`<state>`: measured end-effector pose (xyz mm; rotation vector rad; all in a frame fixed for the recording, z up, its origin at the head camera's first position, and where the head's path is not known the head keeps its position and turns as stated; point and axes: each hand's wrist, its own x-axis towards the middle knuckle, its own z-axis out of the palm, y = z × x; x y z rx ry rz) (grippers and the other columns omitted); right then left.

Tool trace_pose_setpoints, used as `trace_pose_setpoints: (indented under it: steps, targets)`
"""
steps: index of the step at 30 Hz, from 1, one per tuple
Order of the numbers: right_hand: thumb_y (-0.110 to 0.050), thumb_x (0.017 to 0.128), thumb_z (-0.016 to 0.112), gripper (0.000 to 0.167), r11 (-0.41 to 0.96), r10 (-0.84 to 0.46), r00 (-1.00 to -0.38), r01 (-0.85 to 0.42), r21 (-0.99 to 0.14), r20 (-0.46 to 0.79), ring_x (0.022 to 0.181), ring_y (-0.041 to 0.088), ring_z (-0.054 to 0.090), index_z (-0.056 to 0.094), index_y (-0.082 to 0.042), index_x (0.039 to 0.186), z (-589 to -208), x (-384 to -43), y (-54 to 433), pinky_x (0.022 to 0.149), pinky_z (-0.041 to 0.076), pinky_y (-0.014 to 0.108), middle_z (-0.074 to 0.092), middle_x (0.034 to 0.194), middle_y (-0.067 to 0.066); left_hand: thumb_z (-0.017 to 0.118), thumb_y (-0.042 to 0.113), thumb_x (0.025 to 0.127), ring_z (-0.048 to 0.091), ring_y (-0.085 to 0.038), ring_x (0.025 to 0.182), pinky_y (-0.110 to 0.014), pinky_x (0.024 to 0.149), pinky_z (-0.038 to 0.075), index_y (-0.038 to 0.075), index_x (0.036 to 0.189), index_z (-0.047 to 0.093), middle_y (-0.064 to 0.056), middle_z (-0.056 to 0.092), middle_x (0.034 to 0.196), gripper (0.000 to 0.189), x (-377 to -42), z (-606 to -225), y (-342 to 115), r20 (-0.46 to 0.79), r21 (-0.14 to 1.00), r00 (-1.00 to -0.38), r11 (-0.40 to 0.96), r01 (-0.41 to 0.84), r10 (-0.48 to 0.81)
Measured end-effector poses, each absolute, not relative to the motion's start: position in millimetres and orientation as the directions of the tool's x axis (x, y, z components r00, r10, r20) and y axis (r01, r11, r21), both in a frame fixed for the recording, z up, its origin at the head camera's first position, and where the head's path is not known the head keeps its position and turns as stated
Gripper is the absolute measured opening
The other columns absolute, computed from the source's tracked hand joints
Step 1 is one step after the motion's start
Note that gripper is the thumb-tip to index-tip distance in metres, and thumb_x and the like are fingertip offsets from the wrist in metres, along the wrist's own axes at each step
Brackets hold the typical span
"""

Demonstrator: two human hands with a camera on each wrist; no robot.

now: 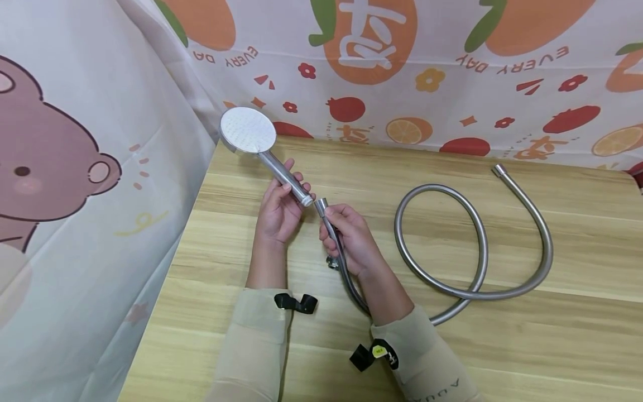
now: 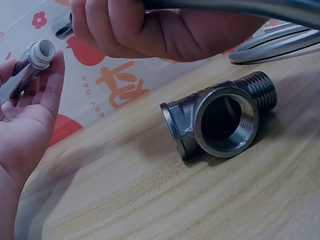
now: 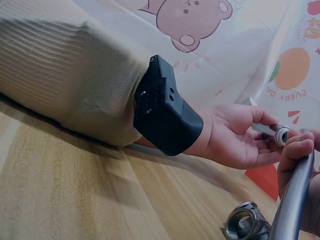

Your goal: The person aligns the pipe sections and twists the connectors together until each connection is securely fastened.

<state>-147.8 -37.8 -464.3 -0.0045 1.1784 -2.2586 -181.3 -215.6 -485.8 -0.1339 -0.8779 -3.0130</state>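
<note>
My left hand (image 1: 282,211) grips the silver handle of a shower head (image 1: 248,130), its white spray face turned up toward the head camera. The handle's threaded white end (image 2: 42,51) points toward my right hand (image 1: 351,237). That hand pinches a grey shower hose (image 1: 341,262) just behind its metal end fitting (image 1: 321,205). Handle end and hose fitting are close together, with a small gap between them in the left wrist view. On the table below the hands lies a dark metal tee fitting (image 2: 220,120) with threaded openings.
The hose's far part (image 1: 484,251) loops across the right side of the wooden table (image 1: 201,312), its other end fitting (image 1: 499,170) near the back edge. A fruit-printed cloth (image 1: 442,106) hangs behind, and a bear-printed cloth (image 1: 125,268) hangs at the left.
</note>
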Motion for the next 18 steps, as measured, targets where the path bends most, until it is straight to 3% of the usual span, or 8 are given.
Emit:
trace_pose_setpoints:
  steps: [18]
  targets:
    - [-0.016, 0.097, 0.06, 0.016, -0.352, -0.494, -0.823, 0.484, -0.801, -0.28, 0.038, 0.006, 0.049, 0.049, -0.012, 0.107, -468.2, -144.4, -47.1, 0.033, 0.037, 0.019, 0.061, 0.056, -0.001, 0.057, 0.002, 0.096, 0.067, -0.02, 0.089, -0.034, 0.085, 0.058, 0.007, 0.149, 0.035, -0.009, 0.061, 0.106, 0.058, -180.0, -487.1, -216.2, 0.118, 0.539, -0.991, -0.842, 0.008, 0.066]
